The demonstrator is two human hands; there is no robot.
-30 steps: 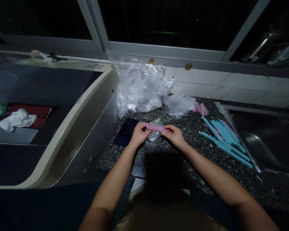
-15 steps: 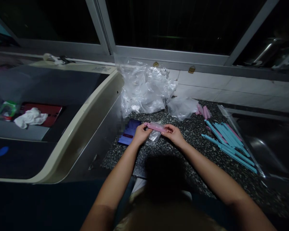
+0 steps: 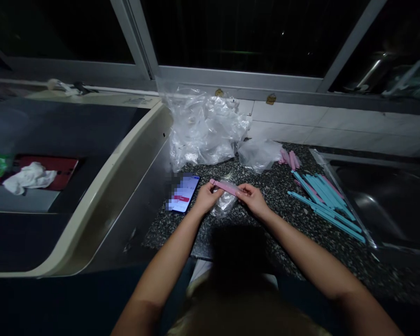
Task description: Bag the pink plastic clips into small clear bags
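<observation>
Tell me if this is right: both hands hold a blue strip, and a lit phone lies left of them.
No: the strip is pink, not blue, as the head view shows. The rest is right: the left hand and right hand both hold it, and a lit phone lies left of them.

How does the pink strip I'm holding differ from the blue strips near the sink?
The pink strip is held between the left hand and right hand; the blue strips lie piled on the counter. The pink strip looks shorter, the blue strips longer. Both are slim and straight.
</observation>
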